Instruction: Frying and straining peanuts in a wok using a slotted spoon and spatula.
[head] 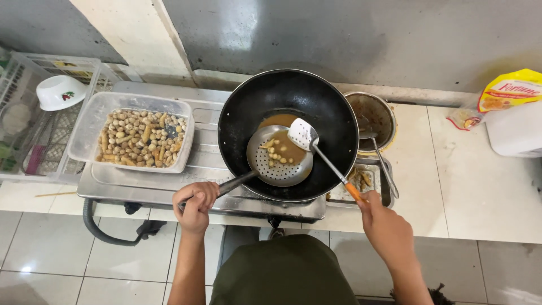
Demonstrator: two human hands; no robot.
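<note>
Stovetop wok (316,107): left hand (193,204) grips skimmer (279,164), right hand (384,226) apparently clasps half-hidden spatula (303,135).

Black wok (324,121), brown oil (280,121), silver skimmer (276,169), orange-handled spatula (304,134), white bowl (59,92)

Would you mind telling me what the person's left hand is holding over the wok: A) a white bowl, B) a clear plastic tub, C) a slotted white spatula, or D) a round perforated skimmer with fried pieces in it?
D: the left hand grips the dark handle of the round perforated skimmer, which sits in the black wok with a few fried pieces in it, while the right hand holds the slotted spatula.
</note>
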